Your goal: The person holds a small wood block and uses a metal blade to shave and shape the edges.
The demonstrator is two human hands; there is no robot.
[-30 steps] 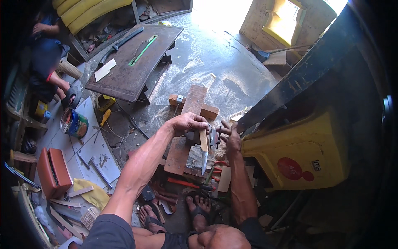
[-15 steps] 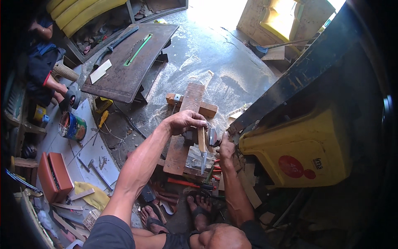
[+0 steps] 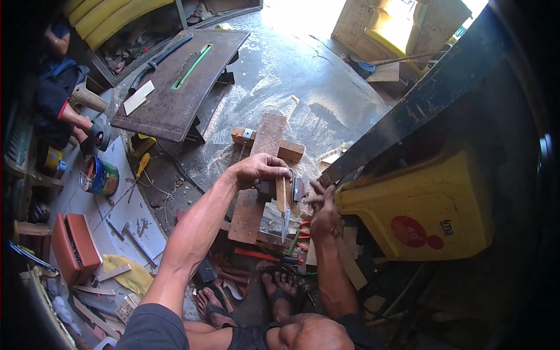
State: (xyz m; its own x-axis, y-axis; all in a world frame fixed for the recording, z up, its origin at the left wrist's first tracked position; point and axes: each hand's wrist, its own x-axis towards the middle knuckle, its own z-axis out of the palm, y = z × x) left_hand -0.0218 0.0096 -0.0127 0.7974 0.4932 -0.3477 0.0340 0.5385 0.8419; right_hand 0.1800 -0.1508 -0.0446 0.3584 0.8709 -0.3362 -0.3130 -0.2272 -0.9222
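Observation:
My left hand (image 3: 261,170) is closed, thumb and fingers pinching the top of a knife (image 3: 282,197) by its flat wooden handle. The pointed grey blade hangs toward me. Just right of the handle is a dark piece with a rounded reddish face (image 3: 298,189); I cannot tell whether my fingers touch it. My right hand (image 3: 324,213) is a little to the right, fingers spread, with nothing seen in it. Below the knife lies a narrow wooden bench (image 3: 246,219), with a wooden crosspiece (image 3: 290,151) at its far end.
A dark table (image 3: 166,111) with a saw blade in a green slot stands far left. A yellow plastic piece (image 3: 420,216) leans at right. Orange-handled tools (image 3: 256,254) lie near my feet. A paint can (image 3: 100,176) and a brown box (image 3: 76,248) sit left. Another person sits far left.
My right hand has come away from beside the dark rounded piece, moving slightly toward me and right, and its fingers have spread. My left hand still holds the knife in nearly the same place.

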